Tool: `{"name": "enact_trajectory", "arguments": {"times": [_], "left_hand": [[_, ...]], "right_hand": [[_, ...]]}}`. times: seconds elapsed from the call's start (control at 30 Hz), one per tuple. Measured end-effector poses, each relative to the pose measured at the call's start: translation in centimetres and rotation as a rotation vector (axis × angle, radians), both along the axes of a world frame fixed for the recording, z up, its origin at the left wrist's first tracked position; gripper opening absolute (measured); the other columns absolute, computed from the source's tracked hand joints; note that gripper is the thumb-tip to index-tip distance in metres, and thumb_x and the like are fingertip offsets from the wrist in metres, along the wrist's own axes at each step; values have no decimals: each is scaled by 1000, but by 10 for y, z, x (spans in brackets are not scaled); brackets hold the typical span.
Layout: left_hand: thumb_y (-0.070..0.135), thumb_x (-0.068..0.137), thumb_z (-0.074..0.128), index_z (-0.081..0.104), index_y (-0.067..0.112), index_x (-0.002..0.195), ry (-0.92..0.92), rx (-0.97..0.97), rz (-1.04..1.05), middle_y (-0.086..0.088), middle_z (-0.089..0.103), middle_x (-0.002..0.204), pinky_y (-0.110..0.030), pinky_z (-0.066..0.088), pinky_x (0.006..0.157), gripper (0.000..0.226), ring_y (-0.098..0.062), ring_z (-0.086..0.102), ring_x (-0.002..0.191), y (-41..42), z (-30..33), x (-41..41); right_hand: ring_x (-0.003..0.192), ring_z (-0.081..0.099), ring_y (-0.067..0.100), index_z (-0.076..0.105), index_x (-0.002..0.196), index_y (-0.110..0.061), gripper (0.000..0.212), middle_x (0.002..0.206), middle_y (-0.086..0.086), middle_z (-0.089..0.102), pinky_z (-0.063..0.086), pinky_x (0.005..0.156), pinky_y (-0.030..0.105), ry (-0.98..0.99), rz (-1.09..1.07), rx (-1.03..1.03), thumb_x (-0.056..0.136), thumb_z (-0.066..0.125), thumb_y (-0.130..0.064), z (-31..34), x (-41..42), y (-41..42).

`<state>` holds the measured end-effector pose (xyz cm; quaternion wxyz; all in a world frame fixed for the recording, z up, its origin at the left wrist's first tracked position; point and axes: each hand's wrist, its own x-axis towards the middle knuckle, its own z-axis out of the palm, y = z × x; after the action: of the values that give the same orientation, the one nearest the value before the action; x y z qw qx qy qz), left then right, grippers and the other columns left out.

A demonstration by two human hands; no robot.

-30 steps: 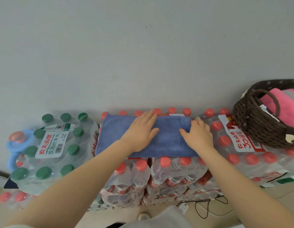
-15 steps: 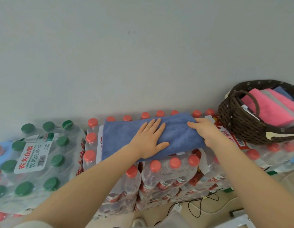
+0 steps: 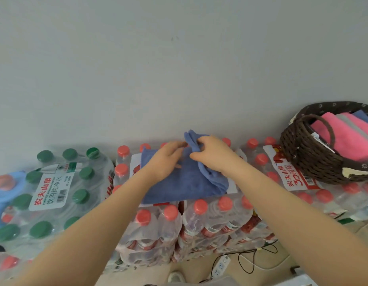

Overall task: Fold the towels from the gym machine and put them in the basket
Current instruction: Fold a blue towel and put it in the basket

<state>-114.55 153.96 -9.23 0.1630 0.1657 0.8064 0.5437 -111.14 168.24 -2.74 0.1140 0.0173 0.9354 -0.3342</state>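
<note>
Blue towel mid-fold on the water-bottle packs, basket waiting to its right

Left of the blue towel (image 3: 179,184) sits a green-capped bottle pack (image 3: 53,182); the towel itself lies on the red-capped bottle packs (image 3: 199,223), which serve as a flat folding surface. The left hand (image 3: 164,162) rests on the cloth near its middle, fingers loosely extended, apparently to pin it, while the right hand (image 3: 212,153) pinches the towel's right end and lifts it leftward to double it over. Right of the towel, the brown wicker basket (image 3: 307,159) already holds a folded pink towel (image 3: 348,137).
</note>
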Motion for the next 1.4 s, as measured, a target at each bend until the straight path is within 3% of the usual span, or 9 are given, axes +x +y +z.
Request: {"name": "enact_trajectory", "arguments": {"times": [0.13,0.23,0.37,0.47,0.57,0.73,0.9,1.0,1.4], "left_hand": [[26,100,34,56,15,111,-352,172,139,-6,64,91,-26,55,69,27,-17,60,72,-12,6,5],[24,99,38,58,17,91,-282,145,190,-3,61,78,-34,55,80,23,-15,60,73,-4,3,5],[25,94,49,54,4,114,-107,-107,259,-11,66,100,-42,50,89,30,-26,62,95,10,-5,-3],[16,91,50,54,3,118,6,-288,276,-16,65,108,-32,47,83,30,-28,60,100,16,-11,-9],[12,93,45,56,10,110,33,-346,256,-11,63,101,-25,40,73,20,-29,56,100,17,-10,-14],[12,93,47,28,10,142,166,-414,218,-10,47,137,-30,35,100,53,-27,48,120,-1,-6,-16],[37,95,41,32,10,141,228,-878,189,-9,25,151,-40,21,111,53,-30,25,137,-40,-18,-22],[43,92,47,33,7,138,174,-821,247,-14,17,153,-41,20,111,60,-31,18,139,-53,-20,-17],[48,80,59,65,9,83,-24,-670,411,-13,46,124,-45,33,104,40,-35,33,125,-50,-12,9]], "right_hand": [[56,41,16,42,67,-9,22,59,2,42,29,49,23,-49,41,34,87,50,-9,-25,1,-25],[62,45,13,47,91,-12,3,69,-1,46,36,55,22,-52,54,-34,92,47,-14,-32,7,-28],[84,57,26,52,122,-10,32,99,16,63,46,75,34,-10,97,22,97,33,-9,-24,14,-14],[115,48,25,44,133,-13,40,137,7,43,42,90,34,262,155,398,94,38,-9,-29,16,3],[144,10,23,19,148,-17,61,158,3,7,14,115,36,253,315,438,95,40,-40,-50,18,9],[142,-21,25,-14,145,-36,88,154,-1,-24,-5,116,51,-20,323,508,83,38,-69,-74,18,3],[140,-25,31,-12,147,-24,79,153,11,-24,-16,112,47,9,234,612,90,35,-50,-71,18,-11],[142,-21,26,-7,148,-9,77,154,13,-23,-11,115,39,122,162,553,91,39,-33,-72,22,-27],[144,-14,25,-8,148,-19,59,156,3,-16,-5,116,41,84,98,559,100,21,-36,-78,12,-37]]}}
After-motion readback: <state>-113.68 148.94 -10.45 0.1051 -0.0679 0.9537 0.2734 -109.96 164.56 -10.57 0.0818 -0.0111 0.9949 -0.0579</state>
